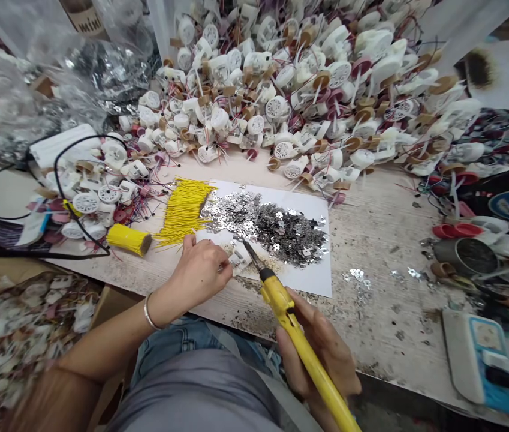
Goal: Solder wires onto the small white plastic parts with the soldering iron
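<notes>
My right hand [321, 348] is wrapped round the yellow handle of a soldering iron [281, 306]. Its dark metal tip points up and left, just above a small white plastic part [239, 259]. My left hand [204, 267] is closed, its fingertips at the left side of that part; the exact grip is partly hidden. Past my left knuckles lies a spread row of short yellow wires [184, 210]. A tied bundle of yellow wires [128, 240] rests to the left. Small shiny metal plates [290, 234] are heaped on a white sheet [321, 285].
White motor units with wheels [276, 108] and thin wires are piled along the back. A black cable [56, 174] loops at the left. On the right stand a metal cup [467, 255] and a power strip [474, 354]. A box of parts [33, 336] sits lower left.
</notes>
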`<action>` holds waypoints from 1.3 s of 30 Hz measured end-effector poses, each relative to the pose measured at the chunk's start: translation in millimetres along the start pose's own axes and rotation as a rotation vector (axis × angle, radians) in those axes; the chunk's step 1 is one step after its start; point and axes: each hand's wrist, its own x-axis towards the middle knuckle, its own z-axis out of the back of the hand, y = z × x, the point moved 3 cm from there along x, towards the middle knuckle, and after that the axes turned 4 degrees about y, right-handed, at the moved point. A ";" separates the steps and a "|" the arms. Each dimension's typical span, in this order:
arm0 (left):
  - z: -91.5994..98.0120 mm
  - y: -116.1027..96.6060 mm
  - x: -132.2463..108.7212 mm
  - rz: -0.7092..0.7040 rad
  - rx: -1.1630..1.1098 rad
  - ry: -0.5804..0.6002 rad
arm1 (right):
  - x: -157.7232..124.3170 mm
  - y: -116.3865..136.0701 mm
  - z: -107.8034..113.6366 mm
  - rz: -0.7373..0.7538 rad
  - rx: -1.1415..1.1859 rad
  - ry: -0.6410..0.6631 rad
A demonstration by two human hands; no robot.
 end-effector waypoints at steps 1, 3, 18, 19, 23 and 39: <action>0.3 1.5 -0.8 -0.004 -0.007 -0.001 | 1.6 -3.0 -3.3 -0.020 0.023 -0.002; 2.4 5.2 -3.6 -0.040 -0.024 -0.035 | 7.3 -8.3 -9.8 -0.074 0.045 -0.013; -2.2 22.8 0.6 -0.182 -0.289 -0.143 | 35.1 -27.8 -49.0 0.046 -0.099 -0.027; -3.5 24.3 4.3 -0.143 -0.272 -0.153 | 31.6 -26.1 -45.1 0.019 -0.090 -0.031; -9.4 24.2 15.8 -0.064 -0.178 -0.085 | 18.4 -24.1 -28.6 -0.097 -0.085 -0.124; -17.0 8.0 -10.8 -0.216 -0.139 -0.041 | 36.9 -26.0 -38.5 -0.127 -0.075 -0.127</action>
